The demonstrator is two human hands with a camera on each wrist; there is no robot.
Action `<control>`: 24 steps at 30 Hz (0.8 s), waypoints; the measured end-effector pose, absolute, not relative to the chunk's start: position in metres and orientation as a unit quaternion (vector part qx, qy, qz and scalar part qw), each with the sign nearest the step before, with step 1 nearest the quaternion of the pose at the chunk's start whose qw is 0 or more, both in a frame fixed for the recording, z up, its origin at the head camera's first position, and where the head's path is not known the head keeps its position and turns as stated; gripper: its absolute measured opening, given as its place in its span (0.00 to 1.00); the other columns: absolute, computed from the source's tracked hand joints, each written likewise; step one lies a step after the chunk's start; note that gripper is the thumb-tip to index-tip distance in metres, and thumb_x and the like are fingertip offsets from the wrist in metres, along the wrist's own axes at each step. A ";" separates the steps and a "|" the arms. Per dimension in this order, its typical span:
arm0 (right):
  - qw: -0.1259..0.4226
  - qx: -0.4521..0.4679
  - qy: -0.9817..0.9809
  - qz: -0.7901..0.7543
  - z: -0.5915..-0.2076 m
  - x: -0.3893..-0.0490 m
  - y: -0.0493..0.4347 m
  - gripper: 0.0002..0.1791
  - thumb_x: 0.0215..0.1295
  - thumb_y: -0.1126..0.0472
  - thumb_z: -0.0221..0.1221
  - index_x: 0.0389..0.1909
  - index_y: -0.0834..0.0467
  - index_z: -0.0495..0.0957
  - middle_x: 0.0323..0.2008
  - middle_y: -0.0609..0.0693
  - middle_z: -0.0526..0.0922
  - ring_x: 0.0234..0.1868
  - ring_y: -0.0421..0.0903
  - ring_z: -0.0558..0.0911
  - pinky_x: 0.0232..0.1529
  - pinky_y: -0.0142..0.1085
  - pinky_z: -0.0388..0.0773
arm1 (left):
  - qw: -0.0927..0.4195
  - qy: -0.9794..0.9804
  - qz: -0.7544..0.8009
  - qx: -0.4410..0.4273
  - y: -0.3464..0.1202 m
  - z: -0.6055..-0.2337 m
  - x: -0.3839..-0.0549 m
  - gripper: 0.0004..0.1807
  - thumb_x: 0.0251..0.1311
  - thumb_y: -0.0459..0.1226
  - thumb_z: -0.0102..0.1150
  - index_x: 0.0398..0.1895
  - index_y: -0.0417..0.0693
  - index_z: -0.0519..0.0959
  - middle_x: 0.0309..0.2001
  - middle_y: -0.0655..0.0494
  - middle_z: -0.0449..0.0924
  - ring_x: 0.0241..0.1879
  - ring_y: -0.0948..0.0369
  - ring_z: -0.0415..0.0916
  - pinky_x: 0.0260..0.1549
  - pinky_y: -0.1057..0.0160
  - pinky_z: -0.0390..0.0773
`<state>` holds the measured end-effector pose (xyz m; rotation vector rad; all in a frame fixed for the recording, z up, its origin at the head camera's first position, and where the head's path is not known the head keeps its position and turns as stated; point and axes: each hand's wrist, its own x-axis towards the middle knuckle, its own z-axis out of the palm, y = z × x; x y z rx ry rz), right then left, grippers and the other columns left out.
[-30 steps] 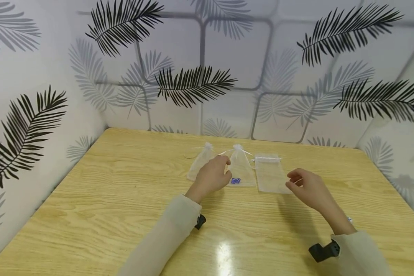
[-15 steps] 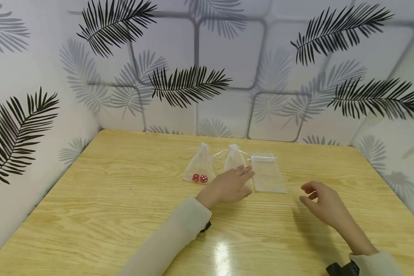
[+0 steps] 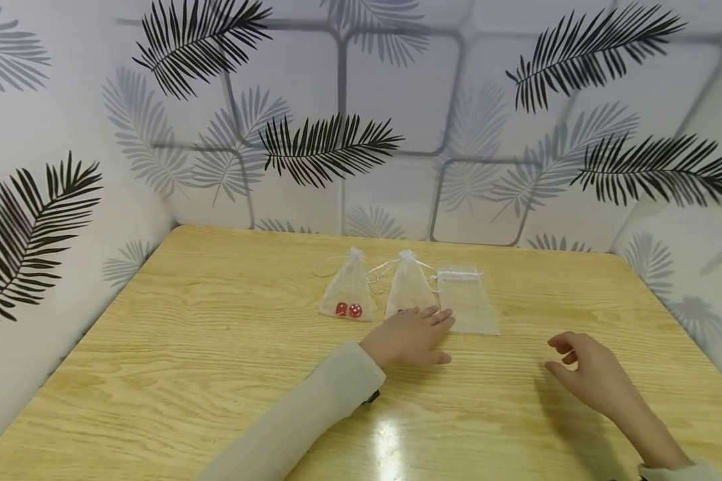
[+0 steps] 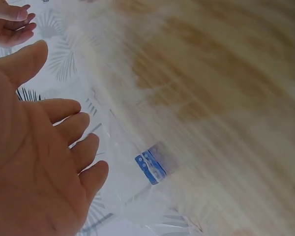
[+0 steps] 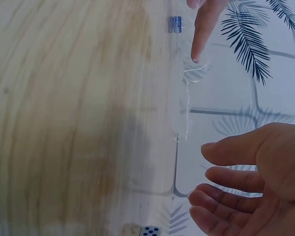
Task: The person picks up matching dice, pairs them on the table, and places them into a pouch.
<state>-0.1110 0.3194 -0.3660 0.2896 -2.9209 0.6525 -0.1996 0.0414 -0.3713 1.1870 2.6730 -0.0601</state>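
Three sheer white drawstring bags lie in a row on the table. The left bag [image 3: 347, 284] has two red dice [image 3: 355, 310] inside and a gathered top. In the middle bag [image 3: 408, 284], gathered likewise, are blue dice [image 4: 151, 164], mostly covered by my left hand [image 3: 412, 337] in the head view. That hand extends its fingers over the bag's lower end; whether it touches cannot be told. The right bag [image 3: 469, 307] lies flat with a straight top. My right hand [image 3: 598, 374] hovers to the right of the bags, its fingers loosely bent, holding nothing.
A white die with dark dots [image 5: 150, 231] sits on the table at the bottom edge of the right wrist view. The wood-grain table [image 3: 216, 321] meets leaf-patterned walls [image 3: 397, 194] at the back and sides.
My left hand has moved right from between the left and middle bags to the middle bag's lower end, uncovering the red dice. My right hand has drawn back right, away from the right bag.
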 end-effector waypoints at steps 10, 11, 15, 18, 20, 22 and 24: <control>0.040 0.072 -0.977 0.196 -0.370 -0.107 0.333 0.17 0.53 0.67 0.64 0.42 0.72 0.77 0.34 0.60 0.79 0.31 0.48 0.78 0.28 0.39 0.74 | 0.164 0.905 -0.016 0.393 0.041 -0.371 -0.198 0.36 0.69 0.57 0.40 0.76 0.55 0.49 0.76 0.63 0.44 0.75 0.63 0.41 0.72 0.64 0.45; 0.035 0.069 -0.978 0.195 -0.370 -0.107 0.335 0.17 0.52 0.67 0.64 0.42 0.72 0.77 0.33 0.59 0.79 0.31 0.48 0.78 0.28 0.39 0.74 | 0.165 0.904 -0.019 0.393 0.041 -0.371 -0.198 0.36 0.69 0.57 0.39 0.76 0.55 0.49 0.76 0.63 0.45 0.75 0.63 0.41 0.72 0.64 0.45; 0.027 0.064 -0.978 0.195 -0.374 -0.106 0.339 0.16 0.51 0.67 0.65 0.40 0.71 0.77 0.33 0.59 0.80 0.31 0.50 0.80 0.29 0.42 0.77 | 0.167 0.905 -0.029 0.391 0.042 -0.371 -0.198 0.35 0.69 0.57 0.40 0.75 0.56 0.51 0.75 0.64 0.47 0.75 0.64 0.44 0.72 0.64 0.45; 0.025 0.059 -0.979 0.192 -0.377 -0.105 0.342 0.15 0.51 0.66 0.65 0.39 0.70 0.78 0.33 0.60 0.81 0.31 0.50 0.81 0.30 0.40 0.78 | 0.169 0.905 -0.035 0.389 0.043 -0.370 -0.197 0.35 0.69 0.57 0.40 0.75 0.57 0.52 0.75 0.65 0.48 0.75 0.64 0.44 0.72 0.64 0.46; 0.027 0.058 -0.980 0.188 -0.378 -0.105 0.344 0.15 0.51 0.67 0.66 0.38 0.70 0.78 0.32 0.59 0.82 0.31 0.50 0.81 0.29 0.39 0.77 | 0.169 0.905 -0.039 0.388 0.044 -0.370 -0.197 0.34 0.69 0.57 0.40 0.75 0.57 0.52 0.75 0.65 0.48 0.75 0.64 0.45 0.72 0.64 0.47; 0.031 0.056 -0.981 0.184 -0.379 -0.105 0.346 0.15 0.50 0.66 0.66 0.38 0.70 0.78 0.32 0.59 0.81 0.31 0.49 0.81 0.29 0.38 0.76 | 0.168 0.906 -0.045 0.387 0.044 -0.370 -0.196 0.34 0.69 0.57 0.41 0.75 0.57 0.53 0.75 0.65 0.49 0.74 0.64 0.45 0.72 0.64 0.47; 0.038 0.055 -0.981 0.183 -0.380 -0.104 0.348 0.15 0.50 0.67 0.66 0.38 0.70 0.78 0.32 0.59 0.81 0.30 0.50 0.81 0.29 0.41 0.77 | 0.166 0.906 -0.050 0.386 0.045 -0.370 -0.196 0.34 0.69 0.57 0.41 0.75 0.57 0.53 0.75 0.65 0.49 0.74 0.64 0.46 0.72 0.64 0.47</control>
